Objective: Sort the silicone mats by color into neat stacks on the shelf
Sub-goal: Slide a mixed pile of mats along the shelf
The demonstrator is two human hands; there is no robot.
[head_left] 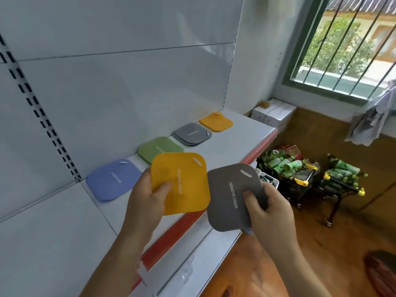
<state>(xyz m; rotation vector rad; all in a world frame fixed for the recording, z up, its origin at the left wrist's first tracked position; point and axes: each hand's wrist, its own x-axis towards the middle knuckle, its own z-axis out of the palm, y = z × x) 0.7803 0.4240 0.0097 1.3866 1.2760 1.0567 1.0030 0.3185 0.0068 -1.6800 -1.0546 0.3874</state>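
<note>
Two smooth rounded-square mats: left hand (pixel 147 198) pinches the yellow mat (pixel 182 183), right hand (pixel 267 213) the grey mat (pixel 229 198).

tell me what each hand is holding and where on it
The left hand pinches a yellow mat at its lower left edge; the right hand grips a grey mat along its right edge, thumb on top.
</note>
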